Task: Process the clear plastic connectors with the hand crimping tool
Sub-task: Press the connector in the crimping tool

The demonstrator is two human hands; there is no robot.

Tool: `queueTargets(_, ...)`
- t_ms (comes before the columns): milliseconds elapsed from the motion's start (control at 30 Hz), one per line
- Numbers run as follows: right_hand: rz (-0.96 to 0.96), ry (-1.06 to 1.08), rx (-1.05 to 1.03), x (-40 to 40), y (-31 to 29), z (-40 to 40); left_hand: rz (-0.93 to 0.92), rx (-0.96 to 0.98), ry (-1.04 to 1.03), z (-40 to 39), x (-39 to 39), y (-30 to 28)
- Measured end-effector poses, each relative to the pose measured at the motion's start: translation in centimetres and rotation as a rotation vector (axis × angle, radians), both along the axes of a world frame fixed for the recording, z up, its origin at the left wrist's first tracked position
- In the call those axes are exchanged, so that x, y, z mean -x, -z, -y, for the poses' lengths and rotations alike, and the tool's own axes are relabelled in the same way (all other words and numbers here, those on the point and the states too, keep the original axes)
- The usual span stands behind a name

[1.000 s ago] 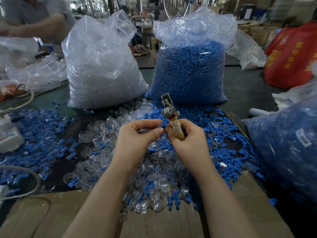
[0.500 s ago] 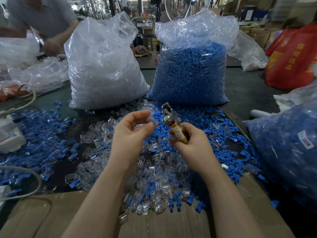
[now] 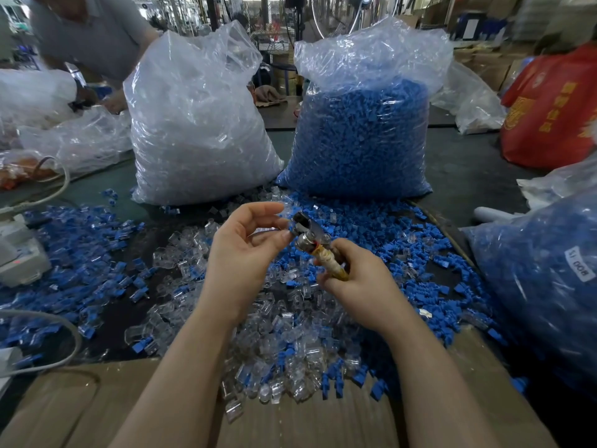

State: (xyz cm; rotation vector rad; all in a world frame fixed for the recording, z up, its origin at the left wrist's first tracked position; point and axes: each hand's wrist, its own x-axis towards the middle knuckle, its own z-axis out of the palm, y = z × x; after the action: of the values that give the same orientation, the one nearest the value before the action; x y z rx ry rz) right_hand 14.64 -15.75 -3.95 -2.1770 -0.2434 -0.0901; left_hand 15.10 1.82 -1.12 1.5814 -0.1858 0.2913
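Head view: right hand gripping the tape-wrapped yellowish handle of the metal-headed hand crimping tool, fingers curled round it, head tilted up and to the left. Left hand now lifted clear of the handle where a second ago both hands were meeting fingertip to fingertip; thumb and forefinger now spread in a loose C just beside the tool's steel head, thumb tip touching or nearly touching it. Impossible to tell whether a clear piece is pinched there; nothing plainly showing between the fingers. Hands parted, then, but close.

Lying below on the dark tabletop: the loose heap of clear plastic connectors, mixed with small blue plastic caps. Standing behind: the tall transparent bag of clear parts and the transparent bag of blue parts.

Probably meaning one piece loaded or just released at the head, with a squeeze or a fresh pick from the heap coming next; most of the heap apparently still waiting.
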Motion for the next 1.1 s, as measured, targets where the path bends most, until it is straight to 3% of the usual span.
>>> queueTargets(700, 0.059, 0.062, 0.17, 0.4, 0.0, -0.1, -0.03, 0.007, 0.065, -0.4, 0.1, -0.1)
queueTargets(867, 0.062, 0.055, 0.211, 0.4, 0.0, -0.3, -0.108, 0.011, 0.066, -0.5, 0.2, -0.3)
queueTargets(933, 0.077, 0.075, 0.237, 0.3, 0.1, -0.3, -0.182, 0.176, 0.062, -1.3, 0.0, -0.2)
queueTargets(1100, 0.116, 0.136, 0.193, 0.3, 0.1, 0.0, -0.318, 0.834, -0.057, -7.0, -2.1, 1.0)
